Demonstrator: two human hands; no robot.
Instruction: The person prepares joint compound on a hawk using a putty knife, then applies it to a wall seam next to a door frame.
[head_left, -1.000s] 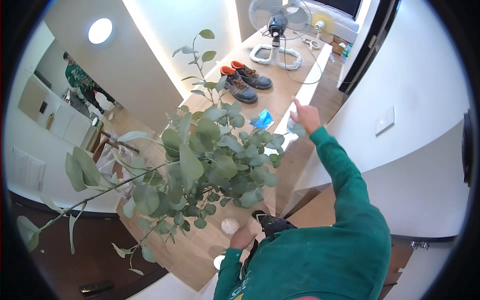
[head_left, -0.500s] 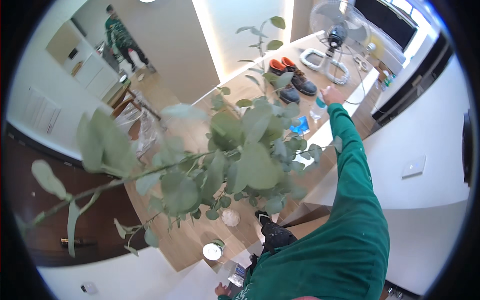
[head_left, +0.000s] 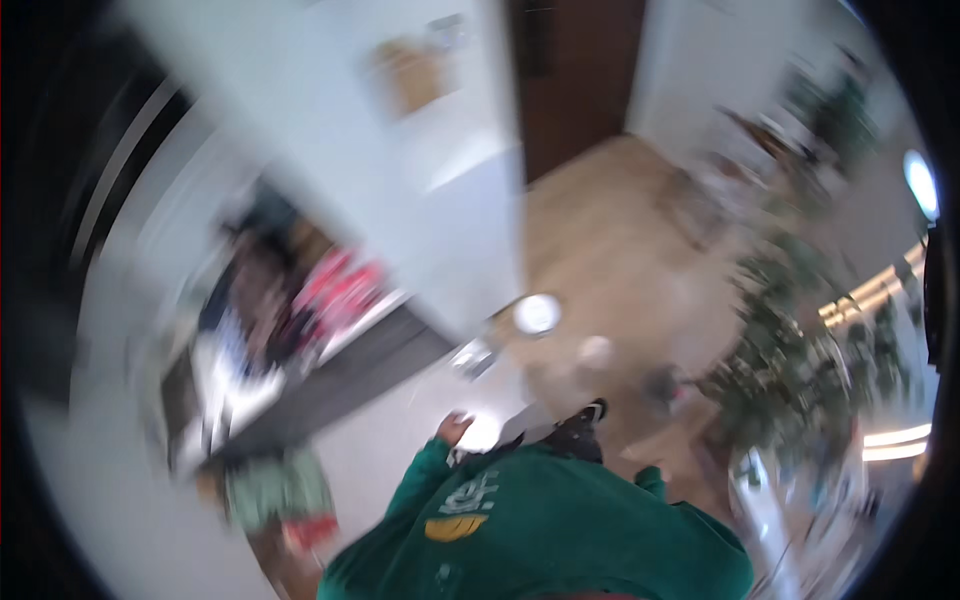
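Observation:
The whole view is smeared by motion. My left hand (head_left: 455,428) is low in front of me, left of centre, beside a bright white patch. Its fingers are too blurred to show whether they grip anything. On the right, the green sleeve (head_left: 650,482) of my right arm is bent close to my body, and the hand at its end cannot be made out. Beyond my left hand, a small silvery package (head_left: 472,358) sits at the end of a white wall. Further off, a bucket with a white lid (head_left: 537,314) stands on the wooden floor.
A leafy green plant (head_left: 790,350) spreads at the right. Blurred clothes and a red-and-white bundle (head_left: 340,295) lie on a dark-edged counter (head_left: 340,385) at the left. Below it hangs pale green cloth (head_left: 278,490). A dark brown door (head_left: 575,80) stands at the back.
My view has swung left, so the plant is now at the right and the counter with clothes appears. My right arm, stretched to a bottle on the table before, is drawn in.

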